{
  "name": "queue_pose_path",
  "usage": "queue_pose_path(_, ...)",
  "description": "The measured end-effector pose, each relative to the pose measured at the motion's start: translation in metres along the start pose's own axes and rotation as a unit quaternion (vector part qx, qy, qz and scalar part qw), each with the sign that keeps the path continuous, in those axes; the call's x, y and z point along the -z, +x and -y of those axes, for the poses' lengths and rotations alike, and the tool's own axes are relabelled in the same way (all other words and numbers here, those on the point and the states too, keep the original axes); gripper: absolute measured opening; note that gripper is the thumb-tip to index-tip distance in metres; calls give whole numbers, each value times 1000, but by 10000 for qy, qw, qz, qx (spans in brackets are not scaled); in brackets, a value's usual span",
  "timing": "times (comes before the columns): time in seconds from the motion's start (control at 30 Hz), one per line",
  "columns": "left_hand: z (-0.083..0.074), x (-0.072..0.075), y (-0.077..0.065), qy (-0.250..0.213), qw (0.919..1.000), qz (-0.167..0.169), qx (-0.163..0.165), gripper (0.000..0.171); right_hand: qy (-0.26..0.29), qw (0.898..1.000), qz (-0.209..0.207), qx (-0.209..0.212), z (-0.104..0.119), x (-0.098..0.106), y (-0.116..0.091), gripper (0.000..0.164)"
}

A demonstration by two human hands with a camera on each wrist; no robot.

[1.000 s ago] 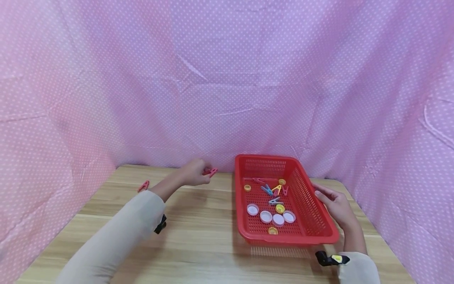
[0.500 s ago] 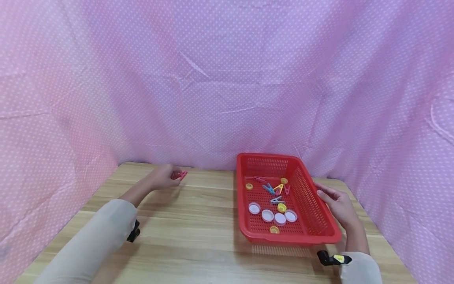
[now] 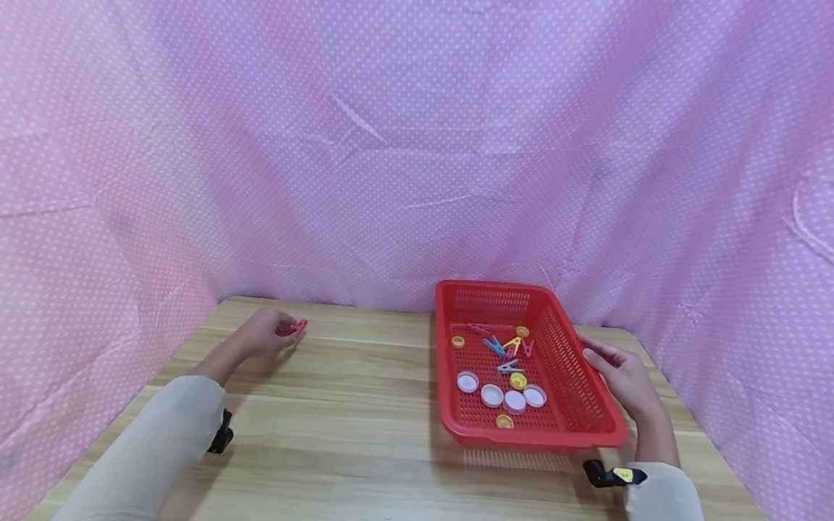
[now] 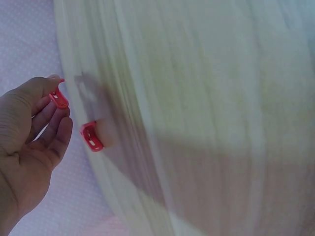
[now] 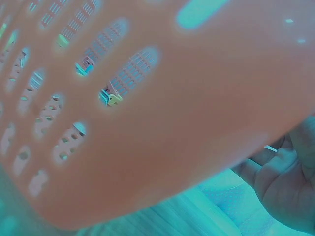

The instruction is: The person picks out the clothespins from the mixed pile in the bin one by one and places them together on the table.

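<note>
My left hand (image 3: 263,334), over the far left of the table, pinches a red clothespin (image 3: 296,328) between thumb and fingertips. In the left wrist view that held clothespin (image 4: 58,99) is above a second red clothespin (image 4: 92,136) lying on the table. The head view does not show the second one, as the hand covers that spot. My right hand (image 3: 622,376) grips the right rim of a red plastic basket (image 3: 596,430), thumb near the top edge. Inside the basket lie several clothespins, among them a blue one (image 3: 494,346) and a grey one (image 3: 510,367).
The basket also holds several round white lids (image 3: 491,395) and small yellow caps (image 3: 517,381). It stands on the right side of the wooden table (image 3: 352,412). A pink dotted cloth (image 3: 391,181) hangs behind the table and along both sides.
My left hand has moved left across the table with the red clothespin, from near the basket to the far left. The right hand stays at the basket's rim.
</note>
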State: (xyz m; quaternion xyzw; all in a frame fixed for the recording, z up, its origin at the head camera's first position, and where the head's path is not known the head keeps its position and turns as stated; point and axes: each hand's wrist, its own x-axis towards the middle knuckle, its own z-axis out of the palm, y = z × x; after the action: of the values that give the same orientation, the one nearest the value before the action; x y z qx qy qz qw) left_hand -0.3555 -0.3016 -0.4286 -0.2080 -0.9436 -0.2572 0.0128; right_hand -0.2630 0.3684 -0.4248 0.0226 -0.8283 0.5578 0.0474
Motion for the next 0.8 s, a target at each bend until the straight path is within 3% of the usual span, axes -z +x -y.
queue_pose_path(0.3,5,-7,-2,129,9998,51,107,9,26,10000,11,7,1,1,1,63)
queue_pose_path(0.8,8,-12,-5,361,9991,-22,227,11,133,9998,61,104,0,0,-1,61)
